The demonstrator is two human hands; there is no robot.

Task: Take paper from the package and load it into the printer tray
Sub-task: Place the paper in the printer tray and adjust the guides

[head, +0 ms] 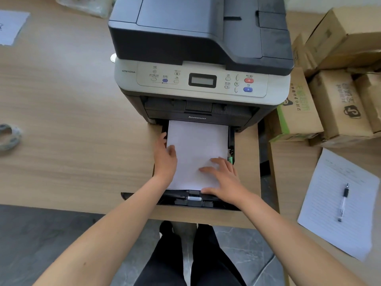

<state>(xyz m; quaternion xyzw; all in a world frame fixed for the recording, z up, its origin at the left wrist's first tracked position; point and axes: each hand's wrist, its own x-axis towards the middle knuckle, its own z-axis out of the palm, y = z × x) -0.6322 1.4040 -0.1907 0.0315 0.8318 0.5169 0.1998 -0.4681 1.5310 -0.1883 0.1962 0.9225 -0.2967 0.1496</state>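
Note:
A grey and black printer (198, 58) stands on a wooden desk. Its black paper tray (231, 141) is pulled out toward me. A stack of white paper (198, 145) lies flat inside the tray. My left hand (166, 159) rests at the stack's left edge, thumb on top of the sheets. My right hand (223, 180) lies flat on the stack's near right corner, fingers spread, thumb at the near edge. Neither hand grips anything. No paper package shows in view.
Cardboard boxes (338, 96) are piled to the right of the printer. A lined sheet (338, 205) with a pen (343, 202) on it lies at the right. A white sheet (12, 25) and a coiled cable (9, 137) sit on the desk's left side.

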